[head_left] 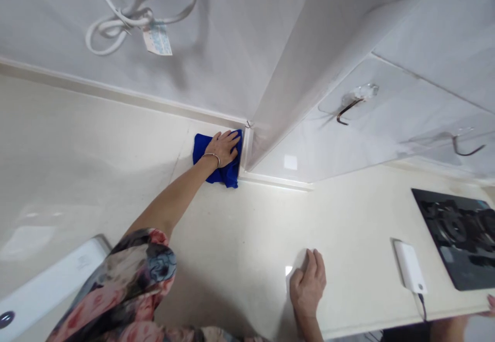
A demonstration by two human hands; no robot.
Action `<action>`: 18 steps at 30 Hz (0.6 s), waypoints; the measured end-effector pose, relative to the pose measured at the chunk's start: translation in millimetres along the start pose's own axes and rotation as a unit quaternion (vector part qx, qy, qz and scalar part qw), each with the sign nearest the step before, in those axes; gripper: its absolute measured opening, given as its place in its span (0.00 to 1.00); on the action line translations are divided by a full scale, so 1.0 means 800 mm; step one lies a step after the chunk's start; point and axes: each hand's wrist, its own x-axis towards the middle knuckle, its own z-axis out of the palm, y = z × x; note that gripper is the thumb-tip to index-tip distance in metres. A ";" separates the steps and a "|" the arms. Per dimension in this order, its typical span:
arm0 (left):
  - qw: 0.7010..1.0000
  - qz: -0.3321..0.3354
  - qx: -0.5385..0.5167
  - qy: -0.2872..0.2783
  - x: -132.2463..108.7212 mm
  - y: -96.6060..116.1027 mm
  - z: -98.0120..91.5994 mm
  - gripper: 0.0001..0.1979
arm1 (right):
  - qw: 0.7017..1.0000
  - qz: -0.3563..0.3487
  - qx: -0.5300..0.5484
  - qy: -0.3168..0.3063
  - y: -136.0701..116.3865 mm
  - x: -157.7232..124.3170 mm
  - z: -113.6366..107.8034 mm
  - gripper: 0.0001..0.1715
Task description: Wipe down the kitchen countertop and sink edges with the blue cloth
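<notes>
In the corner where the pale countertop [247,233] is meeting the jutting wall [286,84], a blue cloth [231,171] is lying rumpled against the raised edging. The left hand [222,148] is resting on top of it, its fingers stretching out over the fabric without clenching it, and a thin bracelet [214,155] is circling the wrist. Nearer the body, the right hand [309,285] is resting on the countertop, well apart from the cloth; its fingers are curling loosely, but the palm is facing away, so I cannot tell whether they are grasping anything. A floral sleeve [135,275] is partly covering a long white object [58,280] at lower left. Farther right, a white device [410,267] with a dark cable is lying beside a black hob [460,233]. Above, two hooks [350,110] are sticking out from the wall, and a white cord [135,19] is hanging looped at upper left.
</notes>
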 end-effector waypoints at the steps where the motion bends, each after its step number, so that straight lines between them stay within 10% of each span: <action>1: 1.000 -0.004 0.004 0.001 0.001 0.001 0.000 0.31 | 1.000 0.001 0.000 -0.002 0.000 0.000 0.000 0.33; 18: 0.991 -0.103 -0.037 0.080 -0.003 -0.011 -0.001 0.30 | 0.998 -0.020 0.033 0.040 0.012 0.000 0.011 0.28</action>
